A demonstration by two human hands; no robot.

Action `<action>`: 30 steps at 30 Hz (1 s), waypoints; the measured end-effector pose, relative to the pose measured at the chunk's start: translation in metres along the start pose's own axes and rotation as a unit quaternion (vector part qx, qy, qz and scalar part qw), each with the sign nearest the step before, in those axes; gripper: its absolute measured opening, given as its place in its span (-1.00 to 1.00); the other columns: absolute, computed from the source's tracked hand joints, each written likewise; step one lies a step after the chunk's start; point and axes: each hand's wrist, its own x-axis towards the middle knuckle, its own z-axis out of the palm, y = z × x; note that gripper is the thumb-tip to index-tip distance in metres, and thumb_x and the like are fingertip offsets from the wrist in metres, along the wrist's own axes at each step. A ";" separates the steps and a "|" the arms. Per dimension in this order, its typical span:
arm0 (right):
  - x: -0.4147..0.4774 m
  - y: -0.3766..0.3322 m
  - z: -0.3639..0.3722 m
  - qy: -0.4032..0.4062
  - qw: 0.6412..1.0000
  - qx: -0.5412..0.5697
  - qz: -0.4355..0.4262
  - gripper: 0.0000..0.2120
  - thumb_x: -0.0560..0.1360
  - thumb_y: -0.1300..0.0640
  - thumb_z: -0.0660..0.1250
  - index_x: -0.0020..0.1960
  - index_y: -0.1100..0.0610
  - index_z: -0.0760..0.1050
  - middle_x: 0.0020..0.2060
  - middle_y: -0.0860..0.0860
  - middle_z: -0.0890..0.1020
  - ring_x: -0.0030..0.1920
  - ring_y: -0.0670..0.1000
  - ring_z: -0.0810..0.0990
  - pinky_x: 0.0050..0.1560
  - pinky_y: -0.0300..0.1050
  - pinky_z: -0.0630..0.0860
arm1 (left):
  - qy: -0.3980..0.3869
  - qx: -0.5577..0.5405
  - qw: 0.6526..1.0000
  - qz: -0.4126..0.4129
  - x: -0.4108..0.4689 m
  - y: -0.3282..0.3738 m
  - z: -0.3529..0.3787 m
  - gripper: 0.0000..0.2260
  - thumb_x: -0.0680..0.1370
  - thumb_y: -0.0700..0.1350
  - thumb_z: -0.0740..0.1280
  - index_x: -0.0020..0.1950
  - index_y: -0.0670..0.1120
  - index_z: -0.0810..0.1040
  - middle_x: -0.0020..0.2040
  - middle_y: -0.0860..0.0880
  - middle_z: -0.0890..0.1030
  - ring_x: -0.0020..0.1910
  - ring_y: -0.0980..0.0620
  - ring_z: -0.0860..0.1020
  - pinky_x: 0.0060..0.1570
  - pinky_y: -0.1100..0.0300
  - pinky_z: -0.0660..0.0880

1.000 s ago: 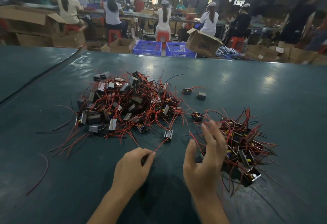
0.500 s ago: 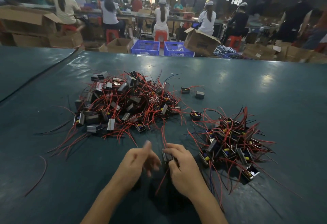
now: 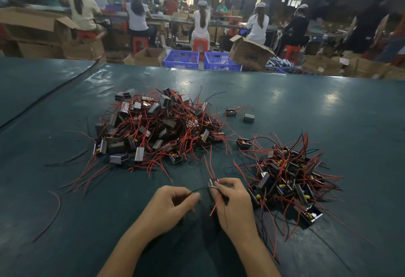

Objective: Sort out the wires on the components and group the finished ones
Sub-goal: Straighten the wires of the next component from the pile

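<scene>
– The right hand [image 3: 234, 206] is clamped on a small component [image 3: 213, 183], thumb and fingers curled round it just above the surface [image 3: 328, 112]. The left hand [image 3: 173, 206] pinches the end of that component's black wire [image 3: 201, 189], drawn out sideways between the two hands.

– How far along does it look?

– Early, by the look of the heaps. The big tangled pile [image 3: 160, 127] lies beyond the left hand, its red leads crossed every way. The smaller pile [image 3: 289, 178], just beside the right hand, is probably the finished group, though its wires splay out as well, so that is a guess.

– Anything outside the two piles?

– Two strays [image 3: 230, 112] lie past the big pile, another [image 3: 244, 143] sits between the piles, and one open-topped piece [image 3: 311, 215] lies at the near side of the right group. A loose red wire [image 3: 54, 211] lies well apart on the left.

– Room to work?

– A bare strip between the piles, where the hands are, and broad bare surface to the far right. The far edge is well beyond both heaps. On the left a dark seam [image 3: 43, 101] runs diagonally, clear of the big pile. Trailing leads from the right group reach toward the person's right forearm and could snag it.
</scene>
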 end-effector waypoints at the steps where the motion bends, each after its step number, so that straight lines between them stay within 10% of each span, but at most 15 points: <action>1: 0.000 0.000 0.000 0.000 1.000 0.000 -0.003 -0.86 0.53 0.21 0.40 0.04 0.19 0.69 -0.01 0.01 0.56 -0.02 0.01 0.60 0.00 -0.12 0.57 | 0.010 -0.011 1.000 0.002 0.000 0.001 0.000 -0.78 0.56 0.06 0.33 -0.18 0.02 0.68 -0.30 -0.07 0.66 -0.39 0.09 0.55 -0.31 0.13 0.52; 18: 0.002 0.003 0.000 0.055 0.995 0.073 0.046 -0.89 0.46 0.19 0.49 -0.02 0.15 0.71 -0.10 -0.05 0.59 -0.06 -0.25 0.55 -0.02 -0.53 0.38 | 0.041 -0.175 0.984 -0.002 -0.003 0.017 -0.011 -0.78 0.43 -0.02 0.39 -0.30 -0.16 0.63 -0.41 -0.08 0.61 -0.40 0.11 0.53 -0.32 0.37 0.43; 30: -0.003 -0.013 -0.002 0.031 0.989 0.067 -0.132 -0.83 0.52 0.00 0.38 0.00 0.06 0.68 -0.14 -0.17 0.64 -0.09 -0.15 0.55 -0.06 -0.06 0.52 | 0.089 -0.179 0.979 0.029 0.001 0.012 -0.011 -0.84 0.56 -0.22 0.31 -0.18 -0.21 0.61 -0.36 -0.05 0.62 -0.40 0.08 0.53 -0.38 0.29 0.40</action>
